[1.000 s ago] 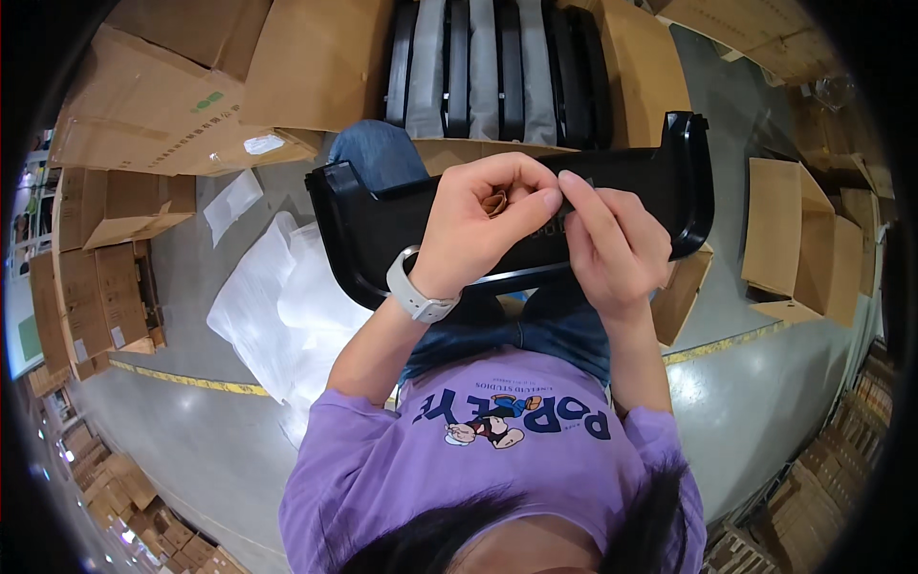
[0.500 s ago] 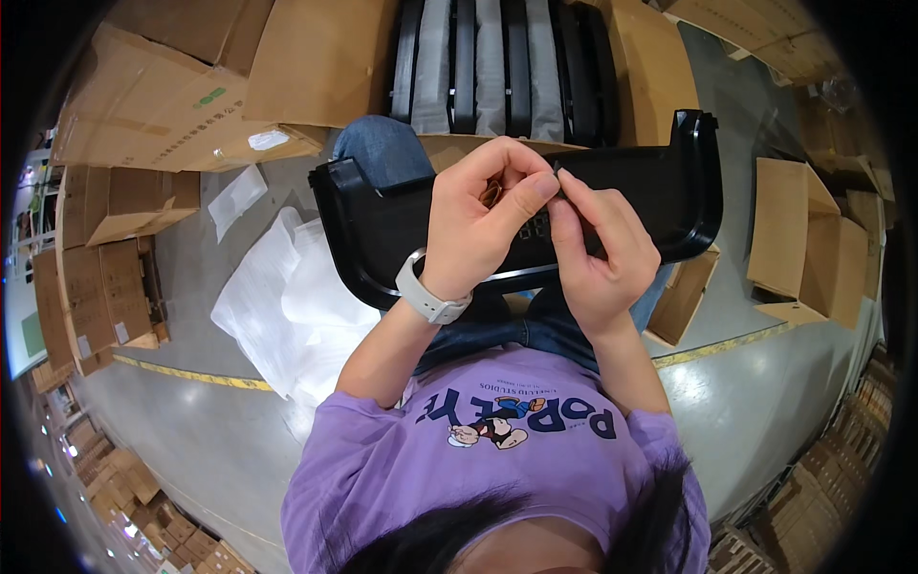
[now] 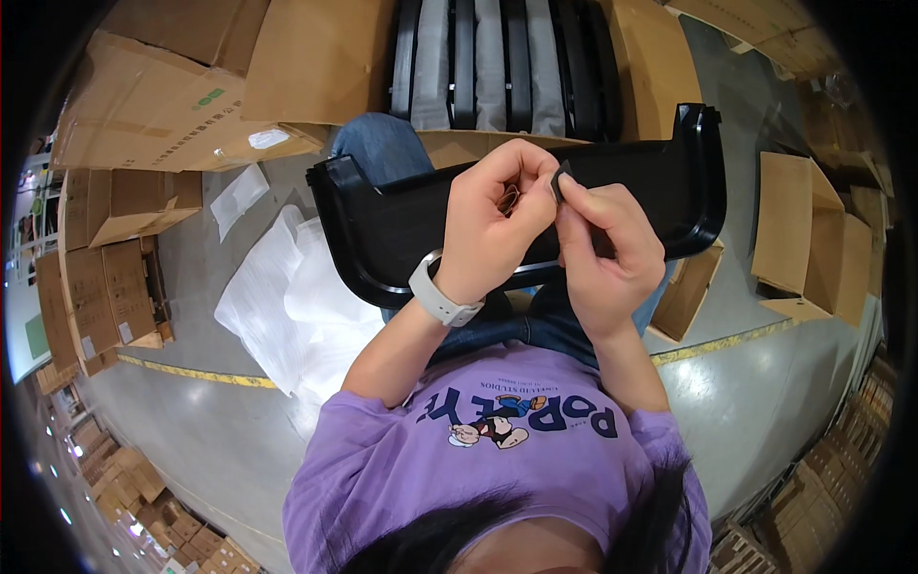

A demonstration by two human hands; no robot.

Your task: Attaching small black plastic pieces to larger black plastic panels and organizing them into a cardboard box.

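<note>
A small dark flat piece (image 3: 560,180) is pinched between my two hands, above a long black plastic panel. My left hand (image 3: 478,230), with a pale watch band at its wrist, is closed, thumb and forefinger at the piece's left side. Brownish curled strips (image 3: 509,198) show inside its bent fingers; their kind is unclear. My right hand (image 3: 612,253) grips the piece's other side with thumb and fingertips. The black panel (image 3: 382,234), with raised ends and a rim, lies across my lap; my hands and forearms hide part of its middle.
Ahead, an open carton (image 3: 660,67) holds several upright black panels (image 3: 519,77), some with grey wrapping between them. White foam sheets (image 3: 277,297) lie on the floor at left. Cardboard boxes (image 3: 143,105) stand at left, and an open box (image 3: 798,239) stands at right.
Both hands have shifted slightly right. The small dark piece now shows more clearly between the fingertips. Pale digit-like marks seen on the panel between my hands no longer show.
</note>
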